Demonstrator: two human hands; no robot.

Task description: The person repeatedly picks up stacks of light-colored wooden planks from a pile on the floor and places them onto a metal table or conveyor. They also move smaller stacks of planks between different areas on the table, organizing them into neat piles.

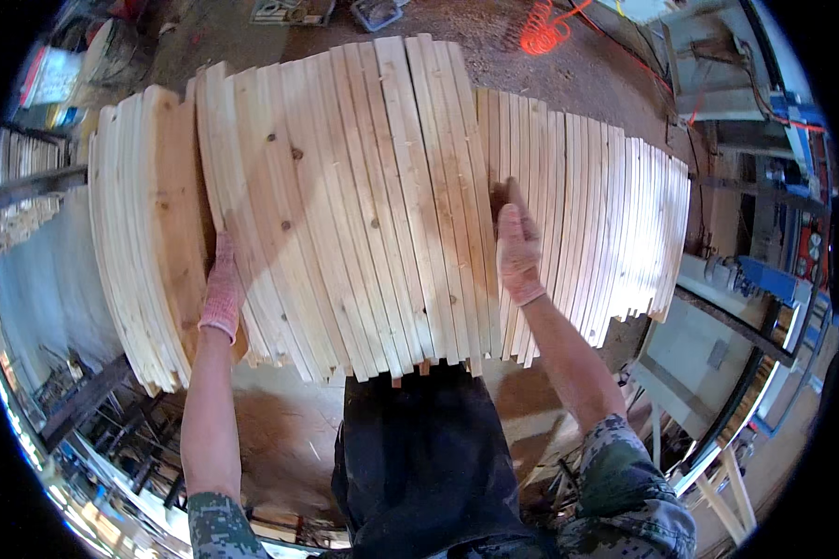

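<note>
A wide row of pale wooden strips (350, 200), packed side by side, lies in front of my body. Its middle block stands out from the strips on either side, and several knots mark its faces. My left hand (222, 289), in a pinkish knit glove, lies flat along the block's left side, fingers straight and partly in the dark gap there. At the block's right side is my right hand (519, 247), gloved alike, palm turned inward and fingers stretched out. It is slightly blurred; whether it presses on the block I cannot tell.
More strips, the right-hand strips (587, 205) and the left-hand strips (135, 233), flank the block. An orange coiled hose (543, 33) lies on the dusty floor beyond. Metal-framed equipment (764, 279) stands at the right. A white bucket (51, 74) sits far left.
</note>
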